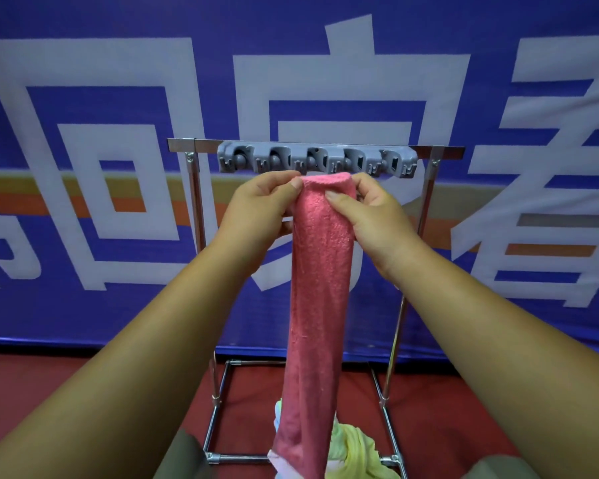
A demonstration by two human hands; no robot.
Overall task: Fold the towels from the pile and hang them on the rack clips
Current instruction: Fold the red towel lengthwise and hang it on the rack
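— Forearms (135, 357) lie lowest in frame. What do the hands hold?
— Left hand (256, 205) and right hand (377, 216) each pinch the pink towel (320, 288) at its folded top edge, thumbs in front, fingers (277, 176) curled behind.
— Towel position?
— Its top fold spans between both thumbs, just below the grey clip rail (317, 160); contact cannot be confirmed. The remainder hangs straight down from the fingers to the towel pile (353, 451).

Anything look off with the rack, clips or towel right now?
Nothing stands out. The pink towel hangs straight, its top pinched by the left hand and right hand just below the gray clip strip, whose clips look intact and empty. The towel pile sits on the floor inside the rack base.
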